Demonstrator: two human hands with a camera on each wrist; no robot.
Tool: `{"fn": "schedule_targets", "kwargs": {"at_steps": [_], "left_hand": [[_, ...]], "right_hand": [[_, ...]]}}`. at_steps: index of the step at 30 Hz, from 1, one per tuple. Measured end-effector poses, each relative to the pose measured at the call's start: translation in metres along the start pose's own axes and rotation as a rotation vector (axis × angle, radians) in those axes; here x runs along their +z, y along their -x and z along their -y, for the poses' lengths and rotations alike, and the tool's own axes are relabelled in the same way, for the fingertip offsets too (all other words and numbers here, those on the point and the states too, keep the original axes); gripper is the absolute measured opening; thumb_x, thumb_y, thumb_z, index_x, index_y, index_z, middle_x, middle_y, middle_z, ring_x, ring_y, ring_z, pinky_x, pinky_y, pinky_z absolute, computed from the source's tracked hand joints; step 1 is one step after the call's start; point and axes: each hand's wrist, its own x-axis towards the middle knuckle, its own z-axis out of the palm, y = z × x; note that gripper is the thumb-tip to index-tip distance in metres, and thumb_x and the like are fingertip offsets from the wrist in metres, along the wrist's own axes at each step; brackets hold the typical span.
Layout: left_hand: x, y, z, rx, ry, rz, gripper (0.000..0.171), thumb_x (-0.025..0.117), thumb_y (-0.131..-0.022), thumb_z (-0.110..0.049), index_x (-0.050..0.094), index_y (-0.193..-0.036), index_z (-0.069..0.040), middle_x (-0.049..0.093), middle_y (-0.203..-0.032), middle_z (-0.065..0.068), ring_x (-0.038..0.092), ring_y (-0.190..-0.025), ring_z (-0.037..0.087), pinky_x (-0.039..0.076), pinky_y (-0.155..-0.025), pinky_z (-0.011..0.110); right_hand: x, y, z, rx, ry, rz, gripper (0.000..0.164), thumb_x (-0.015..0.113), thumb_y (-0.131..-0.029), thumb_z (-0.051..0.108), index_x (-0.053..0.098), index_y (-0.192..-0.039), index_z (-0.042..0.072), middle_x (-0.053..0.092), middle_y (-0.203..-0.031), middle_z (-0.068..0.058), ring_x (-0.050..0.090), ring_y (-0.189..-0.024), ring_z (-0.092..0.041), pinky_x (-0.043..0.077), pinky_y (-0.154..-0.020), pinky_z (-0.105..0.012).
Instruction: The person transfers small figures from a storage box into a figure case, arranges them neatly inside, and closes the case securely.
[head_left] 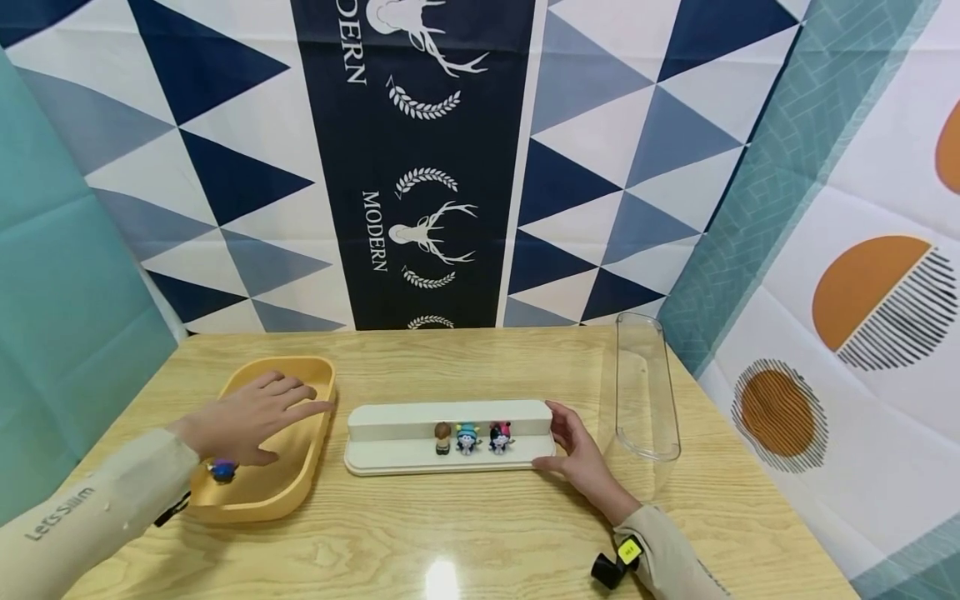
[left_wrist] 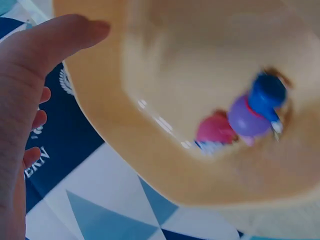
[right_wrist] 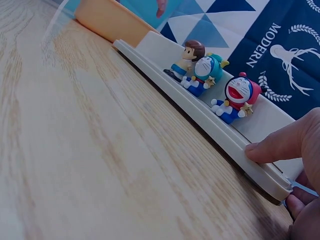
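Note:
My left hand (head_left: 255, 417) hovers over an orange plastic basin (head_left: 325, 392), fingers spread and holding nothing. Inside the basin, the left wrist view shows a figurine in purple and blue (left_wrist: 251, 112) beside a pink one (left_wrist: 216, 129). With my right hand (head_left: 581, 454) I grip the right end of a white stepped display stand (head_left: 390, 454), thumb on its front edge. On the stand's lower step stand a brown-haired figurine (head_left: 442, 437), a cat figurine in a teal hood (head_left: 467, 439) and another in a red-and-black hood (head_left: 500, 437).
A clear plastic cover (head_left: 647, 392) lies on the wooden table (head_left: 390, 542), right of the stand. Patterned cloth (head_left: 247, 158) hangs behind the table, with more cloth along both sides.

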Motion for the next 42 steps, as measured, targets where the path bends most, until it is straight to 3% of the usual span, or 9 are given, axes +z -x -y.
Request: {"fn": "schedule_targets", "kwargs": {"at_steps": [8,15,19,24,31,42], "left_hand": [[0.007,0.025,0.011,-0.039,-0.027,0.082,0.096,0.09,-0.053,-0.044,0.05,-0.13,-0.005,0.056,-0.122,0.013,0.052,-0.11,0.033,0.042,-0.092,0.051],[0.016,0.043,0.015,-0.105,0.036,0.154,0.112,0.094,-0.043,-0.057,0.041,-0.131,-0.01,0.054,-0.126,0.019,0.053,-0.113,0.039,0.043,-0.094,0.057],[0.023,0.051,0.018,-0.118,0.021,0.188,0.104,0.093,-0.044,-0.058,0.045,-0.125,-0.015,0.055,-0.122,0.017,0.053,-0.11,0.038,0.044,-0.092,0.055],[0.033,0.06,0.018,-0.126,0.029,0.18,0.087,0.092,-0.044,-0.045,0.052,-0.116,-0.02,0.055,-0.113,0.01,0.051,-0.102,0.031,0.044,-0.086,0.05],[0.039,0.059,0.017,-0.137,0.098,0.174,0.071,0.093,-0.04,-0.039,0.06,-0.101,-0.025,0.051,-0.097,-0.004,0.048,-0.092,0.023,0.041,-0.08,0.045],[0.041,0.055,0.017,-0.054,0.018,0.185,0.049,0.092,-0.047,-0.031,0.071,-0.09,-0.025,0.054,-0.098,0.002,0.048,-0.093,0.027,0.043,-0.078,0.043]], "right_hand": [[0.001,-0.001,0.001,-0.005,-0.001,-0.001,0.089,0.077,-0.071,-0.02,0.034,-0.148,-0.006,0.049,-0.134,-0.028,0.045,-0.126,-0.04,0.042,-0.102,-0.025],[0.001,0.0,0.0,-0.013,0.001,0.001,0.089,0.078,-0.072,-0.019,0.034,-0.148,-0.006,0.049,-0.134,-0.028,0.045,-0.126,-0.041,0.042,-0.103,-0.028],[0.0,-0.001,-0.001,-0.014,0.001,0.001,0.089,0.078,-0.072,-0.018,0.034,-0.148,-0.005,0.049,-0.134,-0.028,0.046,-0.125,-0.04,0.042,-0.103,-0.029],[-0.001,-0.001,-0.002,-0.015,0.003,0.006,0.088,0.078,-0.073,-0.018,0.034,-0.148,-0.005,0.049,-0.135,-0.027,0.046,-0.125,-0.04,0.042,-0.103,-0.029],[-0.001,-0.001,-0.002,-0.014,0.005,0.005,0.088,0.078,-0.073,-0.017,0.034,-0.148,-0.005,0.049,-0.135,-0.027,0.046,-0.126,-0.04,0.042,-0.103,-0.03],[0.0,0.0,0.0,-0.009,0.006,0.007,0.088,0.078,-0.073,-0.017,0.034,-0.148,-0.005,0.049,-0.135,-0.027,0.046,-0.125,-0.039,0.042,-0.101,-0.026]]}}
